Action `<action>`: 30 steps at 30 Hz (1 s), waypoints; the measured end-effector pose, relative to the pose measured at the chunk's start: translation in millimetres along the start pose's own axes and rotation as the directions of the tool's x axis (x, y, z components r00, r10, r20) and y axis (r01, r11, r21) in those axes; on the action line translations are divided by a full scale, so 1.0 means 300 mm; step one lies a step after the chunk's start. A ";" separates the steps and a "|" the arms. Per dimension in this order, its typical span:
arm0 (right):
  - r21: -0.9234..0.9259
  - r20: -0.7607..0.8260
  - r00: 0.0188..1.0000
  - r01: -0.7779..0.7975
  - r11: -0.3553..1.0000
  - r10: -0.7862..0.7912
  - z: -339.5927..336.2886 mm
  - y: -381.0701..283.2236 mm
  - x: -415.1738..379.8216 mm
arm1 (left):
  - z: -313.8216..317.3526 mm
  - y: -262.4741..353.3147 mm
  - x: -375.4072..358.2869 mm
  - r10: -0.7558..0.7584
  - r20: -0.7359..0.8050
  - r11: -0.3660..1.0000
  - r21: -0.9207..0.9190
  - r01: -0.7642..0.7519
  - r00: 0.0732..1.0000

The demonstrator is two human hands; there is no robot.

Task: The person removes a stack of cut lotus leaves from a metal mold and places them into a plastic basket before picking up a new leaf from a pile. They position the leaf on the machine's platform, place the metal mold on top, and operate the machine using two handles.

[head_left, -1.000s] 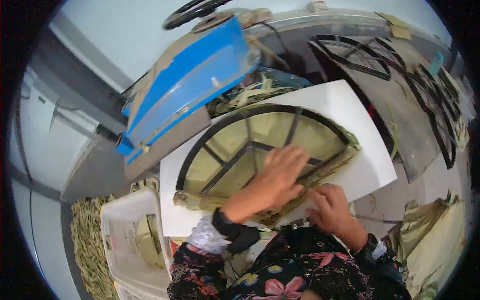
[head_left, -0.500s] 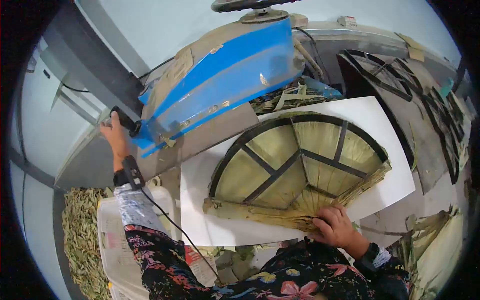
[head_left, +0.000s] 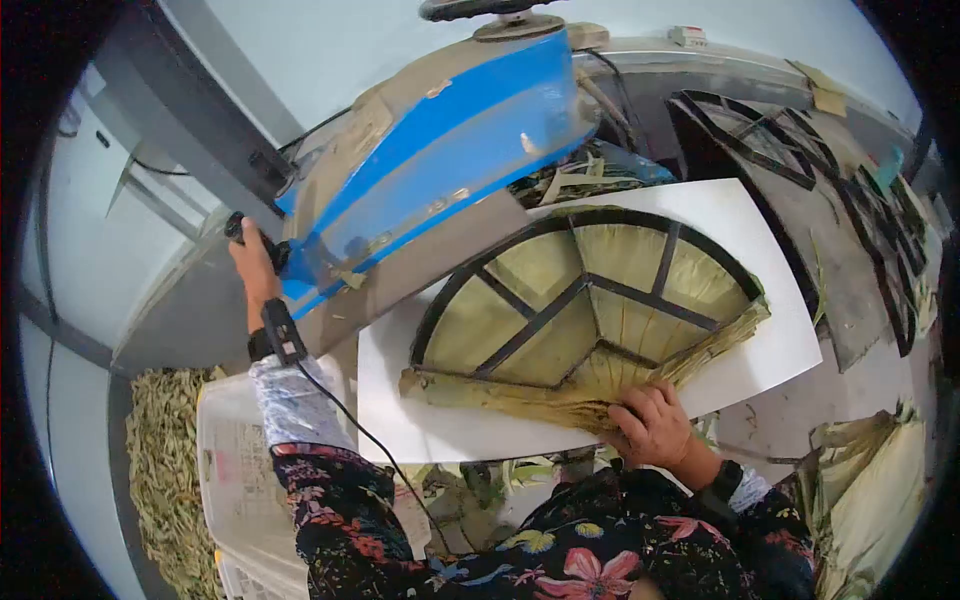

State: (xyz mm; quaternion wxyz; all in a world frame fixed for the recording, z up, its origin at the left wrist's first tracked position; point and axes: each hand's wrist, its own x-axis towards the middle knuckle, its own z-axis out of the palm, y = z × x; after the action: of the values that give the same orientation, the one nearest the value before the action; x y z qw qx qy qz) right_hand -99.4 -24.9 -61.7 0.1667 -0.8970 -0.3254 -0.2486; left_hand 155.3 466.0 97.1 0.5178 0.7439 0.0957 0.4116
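My left hand [head_left: 255,262] is closed around the black handle [head_left: 238,228] at the near end of the blue swing arm of a press [head_left: 440,160]. My right hand [head_left: 652,425] grips the gathered base of a dried, pleated palm leaf [head_left: 490,395] at the near side of a white board [head_left: 770,235]. A dark fan-shaped cutting die [head_left: 540,325] with several crossbars lies on top of the leaf. The leaf's yellowish edges stick out past the die along its near side. The blue arm is behind and to the left of the die.
Other dark metal frames [head_left: 750,140] lie at the right. More dried leaves [head_left: 870,480] stand at lower right. Leaf scraps [head_left: 165,470] are heaped at lower left beside a translucent plastic bin [head_left: 235,440]. A black handwheel [head_left: 490,8] tops the press. A cable runs from my left wrist.
The view has shifted slightly, so the board, die and leaf appear a little higher and further left. Both hands keep their holds on the handle and the leaf.
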 end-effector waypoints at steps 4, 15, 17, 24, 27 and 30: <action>0.044 -0.051 0.998 -0.028 0.999 0.030 0.000 -0.007 0.005 | -0.052 0.136 -0.234 0.035 0.091 0.990 -0.136 -0.023 0.995; 0.435 -0.109 0.992 0.103 0.894 -0.061 -0.130 -0.069 0.343 | -0.203 0.209 -0.389 0.221 0.023 0.973 0.059 -0.222 0.975; 0.583 -0.175 0.982 0.156 0.797 -0.064 -0.126 -0.126 0.483 | -0.179 0.205 -0.314 0.139 -0.097 0.986 0.106 -0.128 0.986; 0.992 0.103 0.984 -0.113 0.063 0.143 -0.170 -0.286 0.781 | -0.078 0.282 -0.268 -0.158 0.152 0.891 -0.404 0.207 0.976; 0.962 0.260 0.964 -0.264 -0.069 -0.057 -0.220 -0.225 0.790 | -0.076 0.288 -0.303 -0.202 0.162 0.810 -0.526 0.258 0.966; 0.953 0.247 0.969 -0.244 -0.178 -0.002 -0.210 -0.229 0.766 | -0.077 0.299 -0.326 -0.172 0.183 0.804 -0.541 0.245 0.968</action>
State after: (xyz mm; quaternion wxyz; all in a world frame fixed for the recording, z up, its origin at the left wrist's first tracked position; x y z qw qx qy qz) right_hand -13.7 111.5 126.7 0.7865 -0.4946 -0.3244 0.1778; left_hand 50.6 386.5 125.8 0.7598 0.5686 0.0195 0.3146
